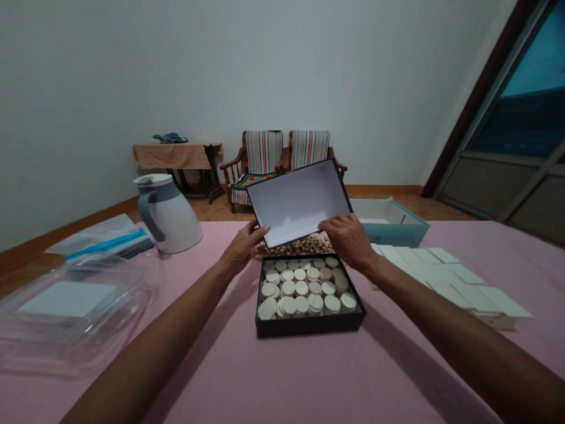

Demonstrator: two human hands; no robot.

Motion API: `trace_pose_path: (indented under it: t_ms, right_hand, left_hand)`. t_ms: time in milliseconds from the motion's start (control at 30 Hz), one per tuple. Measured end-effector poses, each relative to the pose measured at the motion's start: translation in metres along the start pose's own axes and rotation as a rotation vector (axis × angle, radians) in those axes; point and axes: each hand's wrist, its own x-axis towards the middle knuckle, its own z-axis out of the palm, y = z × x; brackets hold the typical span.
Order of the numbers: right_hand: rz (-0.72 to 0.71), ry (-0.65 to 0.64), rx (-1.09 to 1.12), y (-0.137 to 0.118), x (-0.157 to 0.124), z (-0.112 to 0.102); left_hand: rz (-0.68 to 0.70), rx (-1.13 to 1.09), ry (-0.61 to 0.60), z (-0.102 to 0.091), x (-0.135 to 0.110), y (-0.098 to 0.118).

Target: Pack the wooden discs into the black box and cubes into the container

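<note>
A box lid (300, 200), black at the edges and white inside, is held tilted in the air between both hands. My left hand (245, 244) grips its lower left corner with the thumb on the inner face. Along the lower right edge, my right hand (348, 237) is closed on the same lid. Below it, the black box (309, 325) sits on the pink cloth, filled with stacks of round whitish discs (302, 288). Behind the box lies a heap of small brown, nut-like pieces (309, 244), partly hidden by the lid and hands.
On the left stand a white and grey jug (172, 215), a blue and white carton (110, 244) and a clear plastic container (75, 300). To the right are stacked whitish square cards (445, 277) and a light blue open box (388, 229). Chairs (265, 153) stand beyond the table.
</note>
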Motion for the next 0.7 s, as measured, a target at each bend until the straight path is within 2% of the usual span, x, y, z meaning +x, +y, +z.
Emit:
trace_pose_path:
  t_ms: [100,200,267,300,333,367,400,433,500,533,600,700]
  right_hand:
    - [0.005,0.061,0.098,-0.001,-0.006,-0.005]
    - [0.087,0.295,0.22,-0.001,-0.016,-0.015]
    - [0.296,0.492,0.306,0.003,-0.019,-0.023]
    - [0.439,0.554,0.39,0.008,-0.018,-0.027]
    - [0.57,0.56,0.531,0.013,-0.017,-0.03]
    - [0.688,0.507,0.729,0.02,-0.014,-0.034]
    - [0.778,0.389,0.976,0.027,-0.012,-0.037]
    - [0.8,0.214,1.227,0.033,-0.009,-0.039]
    - [0.833,0.02,1.63,0.042,-0.008,-0.041]
    - [0.85,-0.019,1.783,0.045,-0.008,-0.04]
    - [0.919,-0.006,1.971,0.045,-0.012,-0.034]
    - [1.04,-0.009,2.017,0.039,-0.02,-0.015]
  left_hand:
    - [0.087,-0.031,-0.015,0.0,0.004,-0.001]
    - [0.263,-0.013,0.047,-0.002,0.006,0.005]
    - [0.375,0.049,0.09,-0.004,0.004,0.013]
    - [0.42,0.09,0.108,-0.005,0.003,0.017]
    - [0.455,0.133,0.119,-0.006,0.002,0.021]
    - [0.484,0.176,0.123,-0.006,0.0,0.024]
    - [0.512,0.223,0.116,-0.005,-0.001,0.025]
    - [0.542,0.273,0.105,-0.005,-0.002,0.026]
    - [0.602,0.391,0.08,-0.003,-0.004,0.024]
    - [0.626,0.457,0.068,-0.002,-0.005,0.022]
    - [0.647,0.575,0.018,0.0,-0.005,0.017]
    - [0.59,0.647,-0.164,0.001,-0.003,0.01]
